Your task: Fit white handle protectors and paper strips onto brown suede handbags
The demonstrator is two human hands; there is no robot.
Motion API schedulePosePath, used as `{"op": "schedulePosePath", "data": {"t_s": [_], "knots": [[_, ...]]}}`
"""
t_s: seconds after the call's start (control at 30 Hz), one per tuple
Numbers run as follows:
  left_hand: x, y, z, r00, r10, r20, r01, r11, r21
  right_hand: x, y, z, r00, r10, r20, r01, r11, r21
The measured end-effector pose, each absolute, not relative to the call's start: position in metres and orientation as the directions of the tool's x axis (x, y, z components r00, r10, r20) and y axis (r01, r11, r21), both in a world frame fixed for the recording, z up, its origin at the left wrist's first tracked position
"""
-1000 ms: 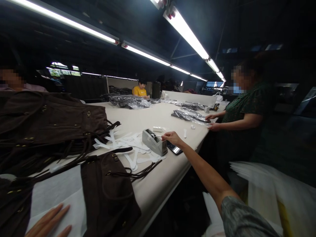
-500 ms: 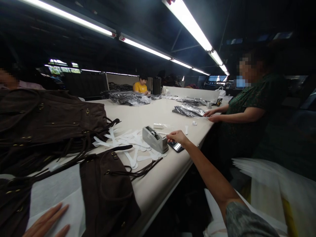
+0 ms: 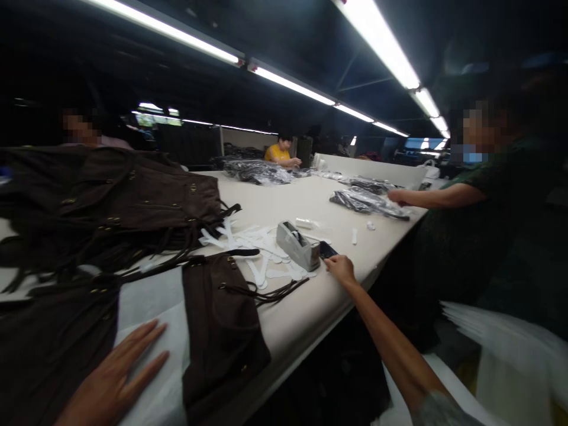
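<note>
My left hand (image 3: 119, 370) lies with fingers spread on a sheet of white paper (image 3: 153, 299). The sheet is against a dark brown fabric bag (image 3: 222, 331) with straps, cords and brass-coloured fittings. Beyond it, my right hand (image 3: 341, 271) is pinched at the front of a grey tape dispenser (image 3: 296, 245), by its cutting end. A piece of clear tape appears to be in the pinch, though it barely shows. Just behind these fingers lies a dark phone-like device (image 3: 327, 249).
White toothed cut-outs (image 3: 261, 254) are scattered beside the dispenser. Brown bags (image 3: 115, 195) are heaped at left. Plastic-wrapped goods (image 3: 366, 201) lie farther along the table (image 3: 284, 201). A co-worker (image 3: 492, 171) stands at right; white sheets (image 3: 510, 349) are stacked below the table edge.
My right hand has drawn down and toward me, from above the dispenser's front to beside it. The view has swung left. The co-worker's arm has reached farther over the wrapped goods.
</note>
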State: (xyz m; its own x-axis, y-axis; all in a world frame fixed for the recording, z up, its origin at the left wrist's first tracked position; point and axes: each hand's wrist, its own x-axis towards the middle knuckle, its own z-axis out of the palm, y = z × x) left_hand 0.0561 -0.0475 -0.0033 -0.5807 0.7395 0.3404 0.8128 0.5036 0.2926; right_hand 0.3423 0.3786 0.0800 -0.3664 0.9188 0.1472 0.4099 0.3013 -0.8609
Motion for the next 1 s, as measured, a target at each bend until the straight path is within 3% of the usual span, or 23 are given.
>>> {"op": "schedulePosePath", "data": {"t_s": [0.17,0.23,0.33,0.47,0.67,1.0], "knots": [[0.083,-0.047,0.028,-0.605,0.769,0.208,0.773,0.505,0.383,0.301,0.303,0.108,-0.633,0.756,0.164,0.166,0.339,-0.926],[0.088,-0.045,0.036,-0.620,0.760,0.192,0.758,0.517,0.398,0.270,0.253,0.122,-0.797,0.596,0.099,0.037,0.212,-0.977],[0.091,-0.044,0.038,-0.621,0.759,0.193,0.756,0.516,0.403,0.217,0.177,0.131,-0.910,0.413,-0.041,0.050,0.012,-0.999],[0.092,-0.046,0.035,-0.599,0.773,0.210,0.774,0.491,0.400,0.148,0.119,0.116,-0.879,0.440,-0.182,0.183,-0.040,-0.982],[0.090,-0.045,0.034,-0.581,0.773,0.253,0.789,0.461,0.405,0.100,0.101,0.082,-0.785,0.528,-0.324,0.384,0.005,-0.923],[0.091,-0.046,0.031,-0.595,0.751,0.285,0.767,0.426,0.479,0.082,0.109,0.051,-0.763,0.539,-0.358,0.516,0.173,-0.839]]}}
